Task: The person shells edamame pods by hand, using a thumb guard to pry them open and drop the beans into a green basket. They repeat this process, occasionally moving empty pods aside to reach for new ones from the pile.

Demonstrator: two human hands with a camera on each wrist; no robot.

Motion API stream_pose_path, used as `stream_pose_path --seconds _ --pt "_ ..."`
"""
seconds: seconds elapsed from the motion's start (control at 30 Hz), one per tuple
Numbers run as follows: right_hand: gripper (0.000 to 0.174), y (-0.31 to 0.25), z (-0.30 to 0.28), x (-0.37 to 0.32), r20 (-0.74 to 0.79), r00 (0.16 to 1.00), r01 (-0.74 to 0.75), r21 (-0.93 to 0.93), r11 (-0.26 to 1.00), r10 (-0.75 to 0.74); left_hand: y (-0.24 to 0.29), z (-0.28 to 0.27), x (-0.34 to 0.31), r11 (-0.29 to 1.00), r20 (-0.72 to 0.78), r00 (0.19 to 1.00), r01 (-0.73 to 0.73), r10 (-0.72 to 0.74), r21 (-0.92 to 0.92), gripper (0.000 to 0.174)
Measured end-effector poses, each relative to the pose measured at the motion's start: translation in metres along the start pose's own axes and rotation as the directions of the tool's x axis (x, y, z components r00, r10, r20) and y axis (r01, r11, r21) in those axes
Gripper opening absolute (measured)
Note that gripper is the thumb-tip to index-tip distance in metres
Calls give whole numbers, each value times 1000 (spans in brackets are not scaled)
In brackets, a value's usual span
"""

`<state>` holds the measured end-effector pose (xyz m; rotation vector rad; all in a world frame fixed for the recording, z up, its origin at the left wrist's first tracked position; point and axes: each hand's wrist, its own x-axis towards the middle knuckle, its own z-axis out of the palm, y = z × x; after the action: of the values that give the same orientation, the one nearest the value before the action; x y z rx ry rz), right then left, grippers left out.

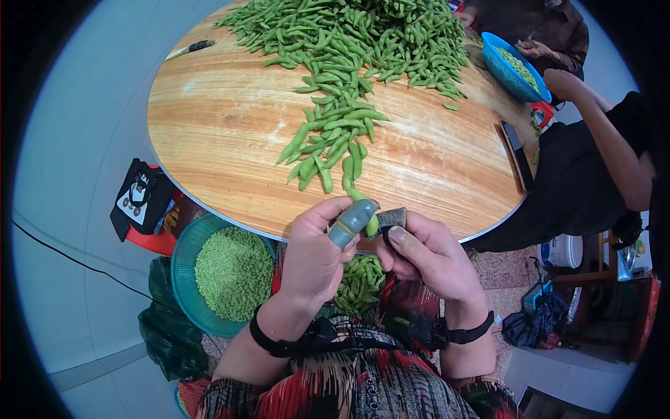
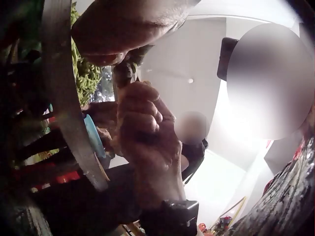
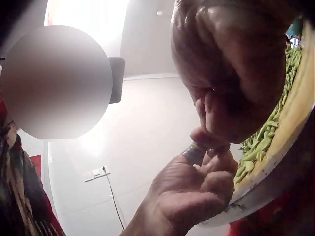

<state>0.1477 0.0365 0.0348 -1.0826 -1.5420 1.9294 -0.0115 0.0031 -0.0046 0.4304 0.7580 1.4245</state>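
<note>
Over the table's near edge, my left hand (image 1: 314, 251) pinches a green soybean pod (image 1: 373, 226) near its thumb, which wears a grey-green cover (image 1: 354, 218) with a yellow band. Close against the pod's lower end is my right hand (image 1: 440, 258), fingers curled, with a dark grey cover (image 1: 392, 218) at the index finger. I cannot tell whether its fingertips grip the pod. In the right wrist view, the left hand (image 3: 192, 191) meets the right hand (image 3: 231, 69) at the fingertips. A trail of loose pods (image 1: 338, 133) leads up to the hands.
A large heap of pods (image 1: 370, 35) covers the far side of the wooden table (image 1: 216, 126). Shelled beans fill a teal basket (image 1: 183, 279) at lower left; more pods (image 1: 359, 286) lie below the hands. A phone (image 1: 516, 157) and another person with a blue basin (image 1: 499, 66) are right.
</note>
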Motion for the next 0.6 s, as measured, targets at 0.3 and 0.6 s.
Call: stream_pose_path --seconds 0.3,0.6 --pt "21 10 6 -1 2 1000 -14 121 993 14 -9 0 -5 847 126 947 -322 297 424 10" --pt "19 15 12 3 -43 995 -81 263 961 95 -1 -1 -7 918 119 984 -164 129 361 14"
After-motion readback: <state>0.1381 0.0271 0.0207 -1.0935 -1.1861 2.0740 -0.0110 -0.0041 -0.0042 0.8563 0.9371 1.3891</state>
